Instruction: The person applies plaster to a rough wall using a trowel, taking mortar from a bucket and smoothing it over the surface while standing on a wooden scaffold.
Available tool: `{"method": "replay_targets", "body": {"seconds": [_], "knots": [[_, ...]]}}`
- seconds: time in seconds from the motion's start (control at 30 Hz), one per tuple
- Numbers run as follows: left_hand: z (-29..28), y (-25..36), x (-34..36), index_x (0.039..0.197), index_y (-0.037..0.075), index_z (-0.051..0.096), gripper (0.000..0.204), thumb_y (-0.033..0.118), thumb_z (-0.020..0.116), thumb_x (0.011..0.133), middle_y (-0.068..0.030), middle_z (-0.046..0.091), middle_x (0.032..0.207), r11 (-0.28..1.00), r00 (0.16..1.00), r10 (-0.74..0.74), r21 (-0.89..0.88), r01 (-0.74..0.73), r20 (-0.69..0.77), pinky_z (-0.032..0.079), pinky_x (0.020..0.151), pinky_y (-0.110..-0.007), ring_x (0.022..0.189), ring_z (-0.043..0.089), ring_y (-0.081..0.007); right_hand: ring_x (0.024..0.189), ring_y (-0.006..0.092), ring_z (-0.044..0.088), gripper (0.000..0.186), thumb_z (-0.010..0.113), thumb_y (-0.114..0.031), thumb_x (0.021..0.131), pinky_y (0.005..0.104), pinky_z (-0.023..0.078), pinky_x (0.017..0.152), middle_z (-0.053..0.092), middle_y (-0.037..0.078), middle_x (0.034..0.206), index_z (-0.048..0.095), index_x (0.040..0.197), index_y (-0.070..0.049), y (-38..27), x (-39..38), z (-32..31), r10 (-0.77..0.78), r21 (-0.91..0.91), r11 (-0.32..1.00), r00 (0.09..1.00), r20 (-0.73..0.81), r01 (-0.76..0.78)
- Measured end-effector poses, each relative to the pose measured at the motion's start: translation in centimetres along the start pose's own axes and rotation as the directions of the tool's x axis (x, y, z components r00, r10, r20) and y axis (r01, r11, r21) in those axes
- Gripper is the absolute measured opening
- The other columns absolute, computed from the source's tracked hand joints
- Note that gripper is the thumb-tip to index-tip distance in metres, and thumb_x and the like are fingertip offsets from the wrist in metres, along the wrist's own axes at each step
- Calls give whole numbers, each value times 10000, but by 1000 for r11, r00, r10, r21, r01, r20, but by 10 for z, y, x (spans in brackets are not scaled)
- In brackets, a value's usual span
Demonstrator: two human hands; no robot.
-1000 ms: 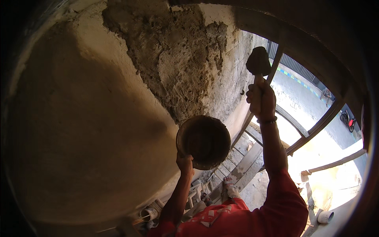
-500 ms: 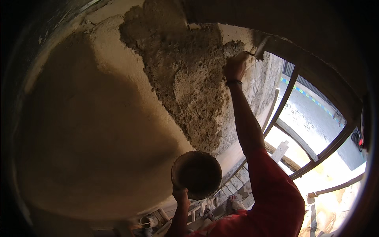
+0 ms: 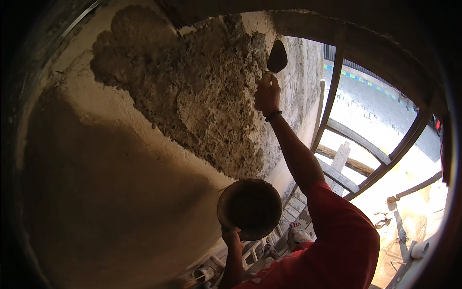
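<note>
My right hand [image 3: 267, 95], a dark band on its wrist, is closed around the handle of a trowel [image 3: 277, 56]. The trowel's dark, leaf-shaped blade points up beside the right edge of a rough, damp plaster patch [image 3: 192, 96] on the wall. Lower down, my left hand [image 3: 232, 237] grips the rim of a round dark bucket [image 3: 276, 207] held at the foot of that patch. A thin wire handle shows at the bucket's left side. Its inside is too dark for me to make out the contents.
Smooth wall [image 3: 110, 192] fills the left. At right, a wooden frame [image 3: 332, 96] opens onto bright paving below. Planks [image 3: 293, 207] lie under my feet, and a pale container [image 3: 203, 273] stands near the lower edge. A white pail [image 3: 420, 249] is at far lower right.
My right hand has come down and left in the picture, and the trowel has swung from edge-on to showing its blade's face. The whole view has shifted; the left hand still holds the bucket.
</note>
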State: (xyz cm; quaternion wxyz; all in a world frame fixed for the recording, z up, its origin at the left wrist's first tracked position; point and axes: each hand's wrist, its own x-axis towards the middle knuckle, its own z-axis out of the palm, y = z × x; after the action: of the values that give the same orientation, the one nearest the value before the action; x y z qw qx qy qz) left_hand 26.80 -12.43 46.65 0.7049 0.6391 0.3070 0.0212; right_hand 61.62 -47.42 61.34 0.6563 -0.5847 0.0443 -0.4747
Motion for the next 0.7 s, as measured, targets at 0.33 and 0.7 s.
{"method": "replay_targets", "body": {"seconds": [0.33,0.7], "knots": [[-21,-14,-14,1059,7,561,518,-98,551,552,-53,572,951,996,993,-79,37,82,-90,456,749,-317,858,541,-208,574,134,546,154,579,-170,878,281,468,486,532,25,729,512,980,-76,-40,-22,34,325,591,713,925,196,-376],[-67,-35,-14,1040,24,573,513,-93,559,540,-42,584,934,992,983,-128,-20,126,-128,447,733,-305,826,545,-198,606,95,549,193,567,-158,883,272,460,506,556,5,718,572,1040,-46,-94,-54,68,319,227,917,944,78,-329]]}}
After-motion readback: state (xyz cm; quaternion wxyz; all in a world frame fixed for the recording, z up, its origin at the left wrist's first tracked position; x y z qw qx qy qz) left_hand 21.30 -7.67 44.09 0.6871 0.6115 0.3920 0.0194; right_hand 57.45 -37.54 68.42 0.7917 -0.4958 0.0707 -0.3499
